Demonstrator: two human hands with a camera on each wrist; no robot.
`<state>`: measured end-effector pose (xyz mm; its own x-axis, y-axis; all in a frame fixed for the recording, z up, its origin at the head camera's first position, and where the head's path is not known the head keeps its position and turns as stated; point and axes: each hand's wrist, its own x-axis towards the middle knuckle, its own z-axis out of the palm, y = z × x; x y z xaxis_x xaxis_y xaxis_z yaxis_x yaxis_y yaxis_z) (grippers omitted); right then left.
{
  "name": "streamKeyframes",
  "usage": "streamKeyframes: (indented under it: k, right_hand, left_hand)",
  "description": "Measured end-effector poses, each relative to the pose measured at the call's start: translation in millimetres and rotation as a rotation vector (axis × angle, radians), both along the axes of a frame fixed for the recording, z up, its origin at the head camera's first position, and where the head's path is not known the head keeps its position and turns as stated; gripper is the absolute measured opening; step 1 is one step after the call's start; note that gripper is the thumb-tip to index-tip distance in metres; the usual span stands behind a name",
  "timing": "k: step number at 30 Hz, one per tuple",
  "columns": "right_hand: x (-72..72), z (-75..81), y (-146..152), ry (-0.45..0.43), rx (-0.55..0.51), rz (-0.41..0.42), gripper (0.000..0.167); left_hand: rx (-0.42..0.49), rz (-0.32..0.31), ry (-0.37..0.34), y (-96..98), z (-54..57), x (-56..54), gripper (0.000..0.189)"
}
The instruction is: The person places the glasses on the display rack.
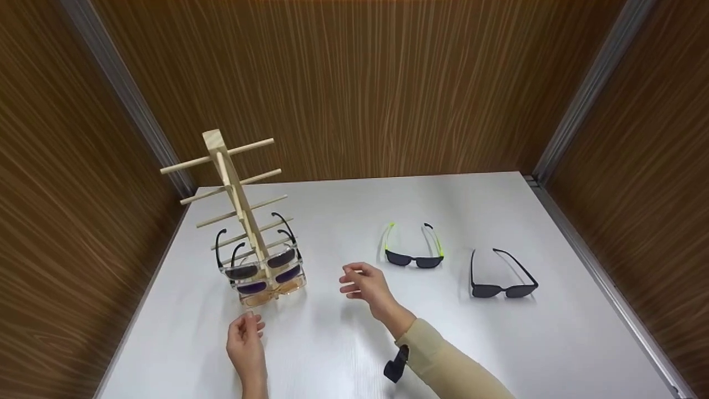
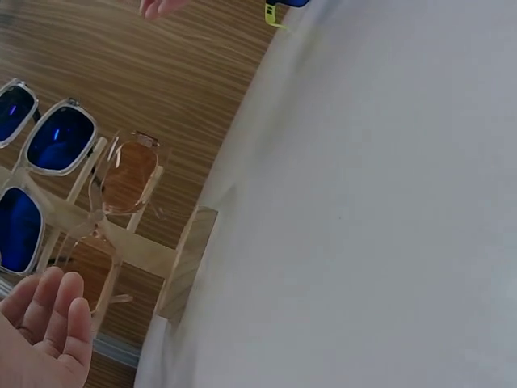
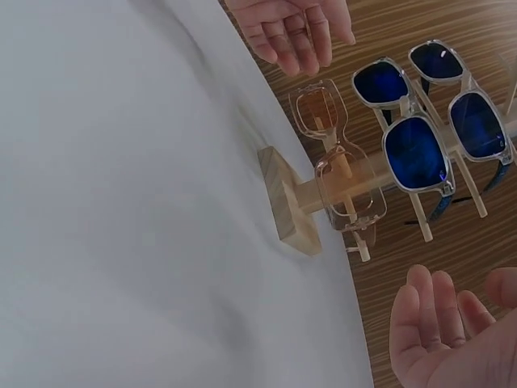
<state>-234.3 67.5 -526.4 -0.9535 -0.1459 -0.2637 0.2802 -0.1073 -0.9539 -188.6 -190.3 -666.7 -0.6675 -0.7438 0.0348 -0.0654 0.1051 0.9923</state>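
Note:
A wooden eyewear rack (image 1: pixel 235 197) with crosswise pegs stands at the left of the white table. Three pairs hang on its lower pegs: clear-framed dark sunglasses (image 1: pixel 242 272) on top, a clear-framed blue-lensed pair (image 1: pixel 252 287) below, and orange-tinted glasses (image 1: pixel 258 300) lowest. Just in front of these, my left hand (image 1: pixel 245 346) is empty, its fingers loosely bent. My right hand (image 1: pixel 370 288) hovers to the right of the rack, holding nothing, fingers relaxed towards it. In the right wrist view, the wooden base (image 3: pixel 289 206) shows under the orange-tinted pair.
Sunglasses with yellow-green arms (image 1: pixel 399 259) lie on the table (image 1: pixel 343 221) beyond my right hand. Farther right lie black sunglasses (image 1: pixel 487 291), arms unfolded. Wood-grain panels (image 1: pixel 360 88) enclose the back and both sides. The rack's upper pegs (image 1: pixel 252 146) stick out sideways.

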Motion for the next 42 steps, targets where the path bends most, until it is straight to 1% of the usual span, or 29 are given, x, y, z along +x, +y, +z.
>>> streamKeyframes:
  k: [4,8,12,17,19,20,21,23,26,27,28,30,33,38,42]
  right_hand:
    - [1.8,-7.8,7.2,-0.009,0.003,-0.018,0.029]
    - [4.2,-16.3,15.0,-0.027,-0.001,-0.03,0.032]
    - [8.0,-25.9,22.5,-0.051,-0.006,-0.049,0.035]
    - [15.0,-38.6,29.6,-0.07,0.004,-0.076,0.036]
    - [17.1,-43.2,32.3,-0.077,0.003,-0.088,0.034]
    - [17.9,-44.8,33.7,-0.08,0.002,-0.096,0.033]
    - [18.5,-46.4,35.2,-0.082,-0.002,-0.105,0.032]
    - [18.8,-48.9,39.0,-0.086,-0.008,-0.119,0.03]
    - [19.6,-50.8,46.1,-0.089,-0.005,-0.131,0.031]
    - [20.2,-51.7,48.9,-0.087,-0.003,-0.132,0.032]
    - [20.6,-52.4,51.3,-0.088,-0.003,-0.134,0.033]
    - [22.1,-53.8,56.0,-0.087,-0.009,-0.144,0.035]
    - [23.7,-55.9,61.5,-0.096,-0.026,-0.167,0.036]
    - [25.5,-60.3,69.6,-0.119,-0.05,-0.196,0.037]
    - [26.8,-63.8,77.5,-0.108,-0.076,-0.224,0.037]
  left_hand:
    - [0.024,-0.032,-0.044,7.0,0.4,2.7,0.04]
    - [0.075,-0.071,-0.054,15.0,1.1,5.4,0.039]
    - [0.101,-0.123,-0.072,22.9,2.5,8.5,0.04]
    - [0.096,-0.153,-0.13,32.9,4.3,11.3,0.042]
    - [0.087,-0.164,-0.18,37.7,4.0,11.0,0.043]
    - [0.092,-0.171,-0.189,40.6,4.7,11.0,0.043]
    - [0.11,-0.189,-0.199,44.3,10.1,12.4,0.043]
    - [0.127,-0.213,-0.196,50.7,12.6,12.7,0.044]
    - [0.185,-0.257,-0.179,64.5,40.4,21.4,0.037]
    - [0.205,-0.267,-0.185,69.1,49.2,24.1,0.034]
    - [0.202,-0.274,-0.181,72.4,53.7,25.2,0.033]
    - [0.213,-0.298,-0.183,80.1,71.1,28.9,0.026]
    - [0.186,-0.331,-0.183,87.0,71.8,25.7,0.025]
    - [0.151,-0.387,-0.143,99.2,69.6,21.8,0.025]
    - [0.153,-0.441,-0.096,110.0,67.3,18.8,0.025]
